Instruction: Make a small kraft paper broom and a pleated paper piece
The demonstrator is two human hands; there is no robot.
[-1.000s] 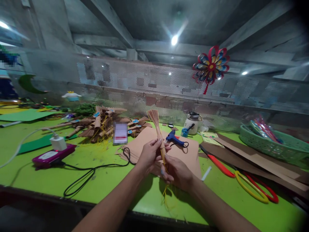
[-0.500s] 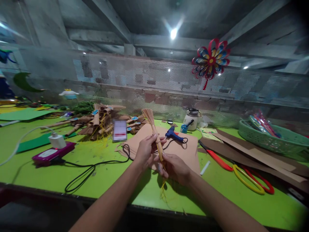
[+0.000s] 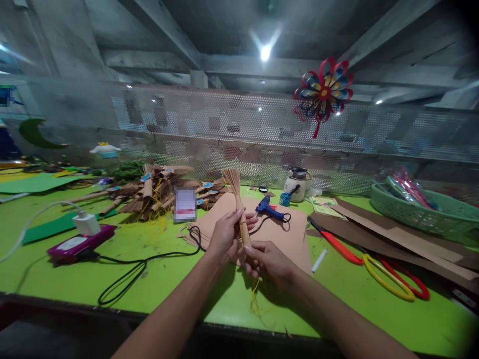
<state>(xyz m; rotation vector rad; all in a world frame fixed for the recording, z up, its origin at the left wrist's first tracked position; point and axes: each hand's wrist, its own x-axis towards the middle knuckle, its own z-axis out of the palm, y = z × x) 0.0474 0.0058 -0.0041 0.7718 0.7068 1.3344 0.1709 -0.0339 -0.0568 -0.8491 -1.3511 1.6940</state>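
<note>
Paper broom (image 3: 236, 193), pleated and fan-tipped.

Head-height view, facing forward, down across tabletop (image 3: 71, 279).

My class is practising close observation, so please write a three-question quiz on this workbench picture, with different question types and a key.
1. True or false: the blue glue gun lies on the tan paper sheets.
2. Which hand holds the pleated paper piece nearer its fanned end?
3. Fill in the colour: the adapter plugged into the purple power strip is ____.

Key: 1. True. 2. The left hand. 3. White.
</note>
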